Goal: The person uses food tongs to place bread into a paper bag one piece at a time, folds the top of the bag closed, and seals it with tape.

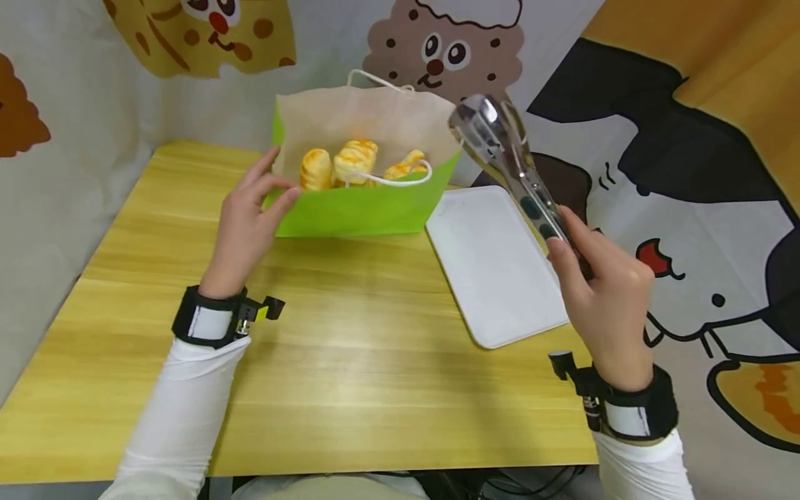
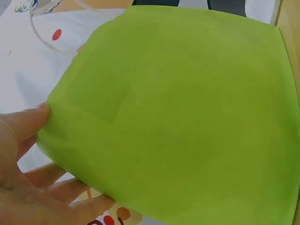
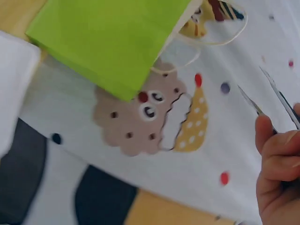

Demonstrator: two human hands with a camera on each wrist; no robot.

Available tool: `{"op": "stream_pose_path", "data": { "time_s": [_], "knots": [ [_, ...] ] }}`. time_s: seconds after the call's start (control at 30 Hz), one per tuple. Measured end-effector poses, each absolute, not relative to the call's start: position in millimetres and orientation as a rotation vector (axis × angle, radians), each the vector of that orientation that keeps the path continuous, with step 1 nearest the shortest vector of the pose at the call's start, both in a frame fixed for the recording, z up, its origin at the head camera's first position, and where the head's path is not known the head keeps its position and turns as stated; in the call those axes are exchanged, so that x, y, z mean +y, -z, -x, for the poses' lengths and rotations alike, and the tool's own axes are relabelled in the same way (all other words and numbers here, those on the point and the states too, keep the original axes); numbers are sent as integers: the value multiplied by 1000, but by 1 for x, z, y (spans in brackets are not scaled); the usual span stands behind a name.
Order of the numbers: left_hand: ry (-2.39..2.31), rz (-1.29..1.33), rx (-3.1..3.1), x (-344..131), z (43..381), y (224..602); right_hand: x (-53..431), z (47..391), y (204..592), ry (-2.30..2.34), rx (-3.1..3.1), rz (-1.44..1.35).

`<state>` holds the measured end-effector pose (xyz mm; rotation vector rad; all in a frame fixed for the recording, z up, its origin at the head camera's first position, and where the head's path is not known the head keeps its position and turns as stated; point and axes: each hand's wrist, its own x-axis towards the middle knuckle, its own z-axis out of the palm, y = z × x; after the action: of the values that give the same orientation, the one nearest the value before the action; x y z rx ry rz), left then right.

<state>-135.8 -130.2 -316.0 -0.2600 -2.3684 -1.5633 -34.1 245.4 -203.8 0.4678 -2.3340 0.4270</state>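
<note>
A green paper bag (image 1: 362,214) with white cord handles stands toward the back of the table. Three golden bread pieces (image 1: 355,161) show in its wide mouth. At the bag's left side, my left hand (image 1: 248,217) holds the edge, thumb at the front corner and fingers along the side; the left wrist view has the thumb (image 2: 36,119) on the green paper. My right hand (image 1: 603,295) grips metal tongs (image 1: 521,170) by the handle, raised over the white tray (image 1: 500,271), the head up near the bag's right rim. In the right wrist view the two tong arms (image 3: 276,93) stand apart.
The wooden table (image 1: 369,375) carries the bag and the tray, which lies right of the bag. A cloth (image 1: 675,160) printed with cartoon figures hangs behind and to the right. Dark cables (image 1: 531,482) show below the table's front edge.
</note>
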Motion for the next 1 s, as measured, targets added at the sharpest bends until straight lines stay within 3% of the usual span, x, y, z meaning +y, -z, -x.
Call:
{"op": "stream_pose_path", "data": {
  "time_s": [0.3,0.53,1.0],
  "knots": [
    [1655,111,-2402,-160,166,306,253,12,286,-570,-2191,-115],
    [1774,0,-2358,-180,186,301,232,24,355,-453,-2435,-164],
    [1620,-87,-2544,-180,218,275,198,48,416,-369,-2734,-206]
  ]
}}
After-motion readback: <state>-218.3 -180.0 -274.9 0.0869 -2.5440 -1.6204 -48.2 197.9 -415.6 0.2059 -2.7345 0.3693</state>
